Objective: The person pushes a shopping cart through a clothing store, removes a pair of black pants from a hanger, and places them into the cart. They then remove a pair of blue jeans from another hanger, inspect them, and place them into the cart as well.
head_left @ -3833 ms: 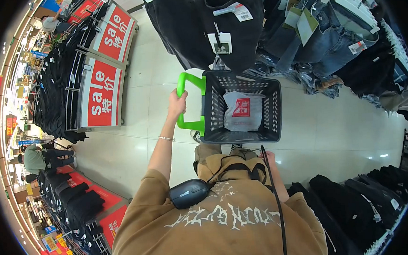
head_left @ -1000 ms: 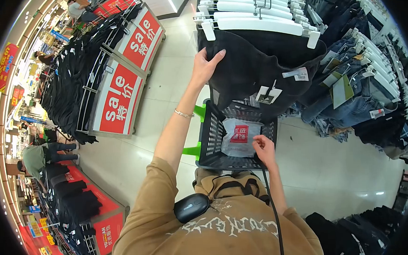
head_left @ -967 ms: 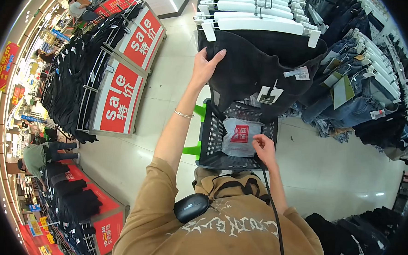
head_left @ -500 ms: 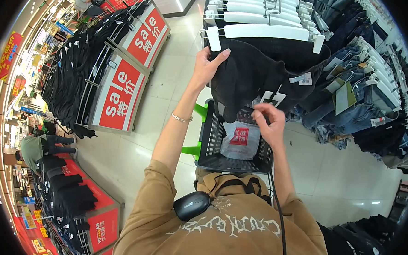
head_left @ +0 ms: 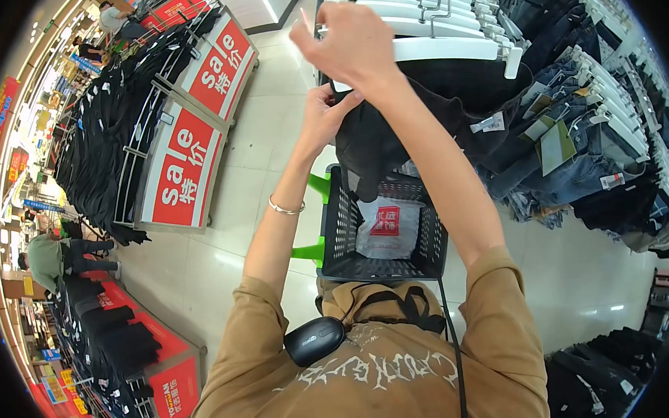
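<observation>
A pair of black pants (head_left: 376,142) hangs by the waistband from a white clip hanger (head_left: 447,49) at the front of a rack. My left hand (head_left: 325,120) is closed on the upper left edge of the pants, just below the hanger's left end. Raised over that end is my right hand (head_left: 352,43), its thumb and fingers apart with a gap between them; it hides the left clip. A white price tag (head_left: 490,123) hangs on the right side of the pants. Below them stands a black shopping basket (head_left: 344,242) with green parts, holding a printed plastic bag (head_left: 388,229).
More white hangers (head_left: 415,8) line the rack behind. Jeans (head_left: 525,172) hang on the right. Left stand black clothes racks with red sale signs (head_left: 181,175). A person in green (head_left: 48,262) bends over a display at far left. A black computer mouse (head_left: 314,341) lies against my shirt.
My right hand has moved up and left, from beside the tags above the basket to the hanger's left end. My left hand stays at the pants' edge, slightly lower.
</observation>
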Demonstrator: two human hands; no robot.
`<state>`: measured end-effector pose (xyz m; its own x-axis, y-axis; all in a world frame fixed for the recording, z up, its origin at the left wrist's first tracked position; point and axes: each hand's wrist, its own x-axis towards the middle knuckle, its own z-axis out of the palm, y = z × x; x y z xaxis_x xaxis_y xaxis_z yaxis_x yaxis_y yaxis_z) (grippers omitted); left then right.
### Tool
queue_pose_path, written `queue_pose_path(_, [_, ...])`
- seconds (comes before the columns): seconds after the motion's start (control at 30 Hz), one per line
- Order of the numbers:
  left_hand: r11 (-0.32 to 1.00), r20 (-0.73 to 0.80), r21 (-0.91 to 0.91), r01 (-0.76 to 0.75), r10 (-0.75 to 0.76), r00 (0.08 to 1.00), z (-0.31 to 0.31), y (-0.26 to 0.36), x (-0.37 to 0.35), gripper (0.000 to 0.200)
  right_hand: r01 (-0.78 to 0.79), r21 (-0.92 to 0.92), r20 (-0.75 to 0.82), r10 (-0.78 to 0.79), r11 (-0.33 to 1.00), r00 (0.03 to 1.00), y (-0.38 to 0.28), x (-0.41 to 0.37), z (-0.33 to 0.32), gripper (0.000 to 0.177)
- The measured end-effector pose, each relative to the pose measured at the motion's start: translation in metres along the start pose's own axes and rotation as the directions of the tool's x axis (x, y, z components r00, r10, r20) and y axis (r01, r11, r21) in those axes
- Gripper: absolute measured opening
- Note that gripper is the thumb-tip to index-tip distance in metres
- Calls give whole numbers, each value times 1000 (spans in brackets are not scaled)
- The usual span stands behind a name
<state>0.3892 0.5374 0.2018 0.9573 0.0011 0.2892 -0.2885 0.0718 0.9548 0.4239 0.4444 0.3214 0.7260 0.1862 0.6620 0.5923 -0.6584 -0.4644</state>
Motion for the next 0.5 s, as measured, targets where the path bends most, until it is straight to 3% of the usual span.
queue_pose_path(0.07, [989, -2, 139, -55, 56, 998, -9, -14, 4, 21, -10, -55, 68, 14, 998, 998, -4, 1, 7, 38])
queue_pose_path(0.17, [989, -24, 115, -94, 97, 995, -5, -8, 3, 21, 32, -77, 162, -19, 997, 987, 6, -2, 16, 37])
queue_pose_path(0.23, [995, -25, 92, -35, 37, 999, -6, -6, 3, 21, 164, 86, -77, -158, 983, 984, 17, -5, 13, 38])
queue_pose_path(0.37, [998, -49, -60, 26, -29, 998, 7, 2, 5, 20, 134, 176, -109, -116, 975, 987, 34, -5, -12, 38])
queue_pose_path(0.43, [996, -38, -73, 57, -60, 997, 11, 4, 6, 20, 89, 67, 144, -98, 994, 985, 31, -4, -18, 35])
queue_pose_path(0.5, [981, 22, 66, 183, -185, 983, 10, 9, 6, 29, 132, 37, 153, -136, 991, 979, 30, -3, -11, 37])
